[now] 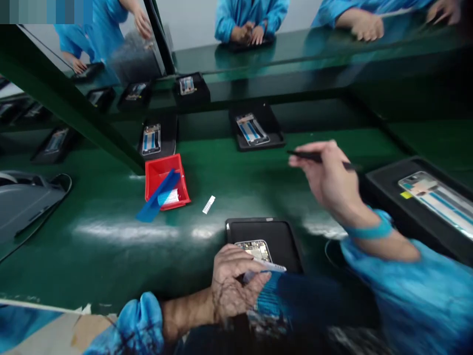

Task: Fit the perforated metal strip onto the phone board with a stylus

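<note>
My right hand [328,180] is raised above the bench at the right, its fingers closed around slim black tweezers [308,155] that point left. Low in the middle, my left hand [238,278] pinches a whitish strip [271,266] between thumb and fingers. That hand rests over an opened phone [258,249], whose upper part shows a bare circuit board. The phone lies in a black tray [284,236]; its lower part is hidden by the hand and strip. A small white label sheet with dark dots [209,204] lies on the bench beyond my left hand.
A red bin [148,182] holds a blue strip [158,195] and a white dotted roll [172,197]. More black trays with opened phones stand at the back [253,129] and right [441,197]. A green post [92,118] slants across the left. Co-workers' hands [254,33] show behind.
</note>
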Demonstrator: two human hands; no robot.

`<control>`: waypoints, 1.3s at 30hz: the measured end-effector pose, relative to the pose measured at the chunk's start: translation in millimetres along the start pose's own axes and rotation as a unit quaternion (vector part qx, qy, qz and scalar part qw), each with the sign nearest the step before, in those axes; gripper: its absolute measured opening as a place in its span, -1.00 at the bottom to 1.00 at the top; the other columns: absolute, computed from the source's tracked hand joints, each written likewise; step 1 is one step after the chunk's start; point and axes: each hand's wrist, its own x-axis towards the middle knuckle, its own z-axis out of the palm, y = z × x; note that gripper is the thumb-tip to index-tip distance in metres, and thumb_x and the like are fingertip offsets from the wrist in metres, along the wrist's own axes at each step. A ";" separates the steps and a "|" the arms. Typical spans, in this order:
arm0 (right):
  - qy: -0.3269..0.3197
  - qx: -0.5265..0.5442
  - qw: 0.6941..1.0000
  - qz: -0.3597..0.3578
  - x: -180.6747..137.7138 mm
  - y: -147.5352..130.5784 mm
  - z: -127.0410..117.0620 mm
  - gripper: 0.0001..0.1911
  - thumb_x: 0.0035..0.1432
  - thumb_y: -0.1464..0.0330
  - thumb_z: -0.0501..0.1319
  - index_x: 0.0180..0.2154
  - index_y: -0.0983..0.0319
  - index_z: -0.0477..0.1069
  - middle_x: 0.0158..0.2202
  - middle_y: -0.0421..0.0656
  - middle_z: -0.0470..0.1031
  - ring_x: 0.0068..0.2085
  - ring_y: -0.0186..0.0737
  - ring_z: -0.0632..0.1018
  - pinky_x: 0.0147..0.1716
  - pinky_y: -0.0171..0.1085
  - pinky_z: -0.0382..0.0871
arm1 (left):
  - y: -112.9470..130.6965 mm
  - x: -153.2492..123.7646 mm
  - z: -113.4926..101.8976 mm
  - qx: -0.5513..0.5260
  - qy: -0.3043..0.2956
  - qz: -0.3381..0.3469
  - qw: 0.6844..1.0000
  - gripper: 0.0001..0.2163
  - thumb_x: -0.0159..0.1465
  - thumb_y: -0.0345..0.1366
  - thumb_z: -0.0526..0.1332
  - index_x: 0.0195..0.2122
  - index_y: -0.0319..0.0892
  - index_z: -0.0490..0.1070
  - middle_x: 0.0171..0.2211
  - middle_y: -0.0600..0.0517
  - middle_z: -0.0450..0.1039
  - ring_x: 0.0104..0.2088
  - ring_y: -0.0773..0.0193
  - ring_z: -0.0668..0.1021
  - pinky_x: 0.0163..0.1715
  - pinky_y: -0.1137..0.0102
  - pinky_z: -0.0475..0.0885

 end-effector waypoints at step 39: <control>-0.251 -0.081 0.964 0.021 -160.3 -50.2 -38.7 -0.59 0.44 -0.02 0.26 -0.44 -0.04 0.56 -0.40 -0.20 0.76 -0.42 -0.08 0.81 -0.35 -0.39 0.70 | 15.0 14.9 -6.4 -0.034 -0.071 -0.022 0.997 -0.91 0.31 -0.32 0.45 -0.33 -0.11 0.59 -0.46 0.08 0.78 -0.54 0.25 0.75 -0.20 0.21 0.76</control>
